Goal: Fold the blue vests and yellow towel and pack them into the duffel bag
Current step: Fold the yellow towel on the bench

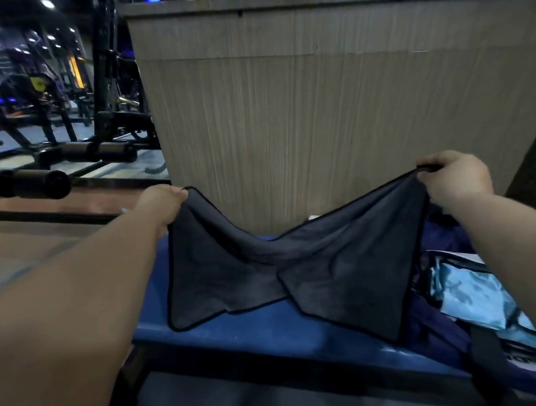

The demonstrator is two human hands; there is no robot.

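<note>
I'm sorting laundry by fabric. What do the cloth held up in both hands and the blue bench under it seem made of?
The cloth looks like soft microfibre or terry: matte dark grey, black stitched hem, sagging limply in the middle. The bench seems padded vinyl or faux leather: smooth blue with a faint sheen, though dim light leaves that open.

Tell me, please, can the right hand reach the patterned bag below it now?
Probably, once freed: the right hand grips the grey cloth, but the patterned bag lies below it, unobstructed.
</note>
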